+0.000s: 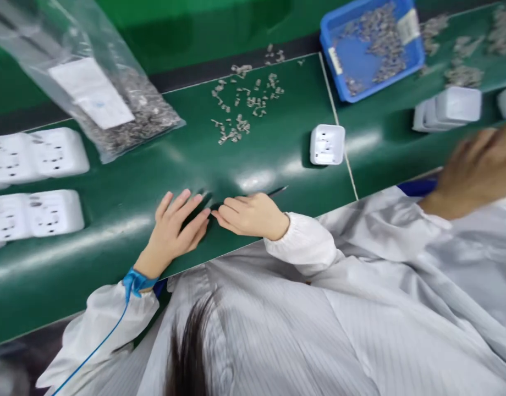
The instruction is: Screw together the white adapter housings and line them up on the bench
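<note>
My left hand (176, 228), with a blue wrist strap (138, 279) and cord, is over the green bench with its fingers stretched out. Its thumb side nearly meets the fingertips of my right hand (251, 214), which is closed. A thin dark pointed tool (279, 191) sticks out behind my right hand; its middle is hidden by the fingers, and I cannot make out its exact kind. Beyond the hands lie loose small metal pieces (234, 130). To the right a single white plastic socket housing (327, 144) sits upright, apart from both hands.
A clear bag (146, 118) of metal pieces lies at back left. White socket housings (57, 212) stand in two rows at left. A blue bin (350, 66) holds more pieces. At right, a co-worker's blurred hand (471, 170) is near white housings (459, 104).
</note>
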`<state>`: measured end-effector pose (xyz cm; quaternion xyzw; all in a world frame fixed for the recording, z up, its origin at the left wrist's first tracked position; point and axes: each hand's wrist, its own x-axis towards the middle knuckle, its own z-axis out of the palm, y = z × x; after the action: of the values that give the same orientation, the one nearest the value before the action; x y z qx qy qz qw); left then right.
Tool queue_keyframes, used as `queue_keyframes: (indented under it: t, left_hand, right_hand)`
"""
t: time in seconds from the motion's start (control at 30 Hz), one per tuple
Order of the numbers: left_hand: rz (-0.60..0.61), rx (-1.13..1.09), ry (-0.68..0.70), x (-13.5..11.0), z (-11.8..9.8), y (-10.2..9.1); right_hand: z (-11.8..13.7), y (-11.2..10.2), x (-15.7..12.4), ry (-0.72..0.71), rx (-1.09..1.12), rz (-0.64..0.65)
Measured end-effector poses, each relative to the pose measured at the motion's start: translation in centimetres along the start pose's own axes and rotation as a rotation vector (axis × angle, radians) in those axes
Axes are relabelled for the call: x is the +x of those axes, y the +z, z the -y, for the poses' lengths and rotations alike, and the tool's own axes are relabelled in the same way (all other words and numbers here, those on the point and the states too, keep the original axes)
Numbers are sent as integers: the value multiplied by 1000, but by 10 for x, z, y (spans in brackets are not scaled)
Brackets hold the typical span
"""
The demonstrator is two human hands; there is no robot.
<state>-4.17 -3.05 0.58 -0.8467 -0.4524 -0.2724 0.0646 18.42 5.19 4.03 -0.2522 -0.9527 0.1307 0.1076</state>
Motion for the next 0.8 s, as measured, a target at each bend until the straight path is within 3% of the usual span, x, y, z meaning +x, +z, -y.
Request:
queue_keyframes:
  t: [0.1, 0.2, 0.3, 0.37, 0.43, 0.5, 0.63, 0.7, 0.8]
  left_hand:
    - [30, -144, -59, 14, -11, 12]
    - [88, -173, -67, 20, -14, 12]
    - [134, -222, 53, 24, -17, 8]
    - [136, -284, 133, 28, -22, 8]
    - [143, -311, 114, 33, -29, 11]
    - [173, -276, -13, 38, -36, 16]
    - [255, -206, -279, 44, -39, 27]
    - [286, -247, -327, 44, -36, 29]
    - [305, -288, -392, 44, -31, 27]
  right_hand:
    - [-14, -19, -30, 329, -64, -257]
    - [-57, -25, -67, 732, -149, -455]
    - [-105, -20, -93, 860, -201, -496]
    - [-116, -18, -97, 881, -216, -417]
    - [-102, -20, -89, 882, -204, -272]
    - [-70, -21, -73, 826, -122, -122]
    - [-2, -17, -41, 553, 214, 72]
    - [13, -17, -33, 427, 321, 87]
    - [11, -29, -29, 333, 388, -118]
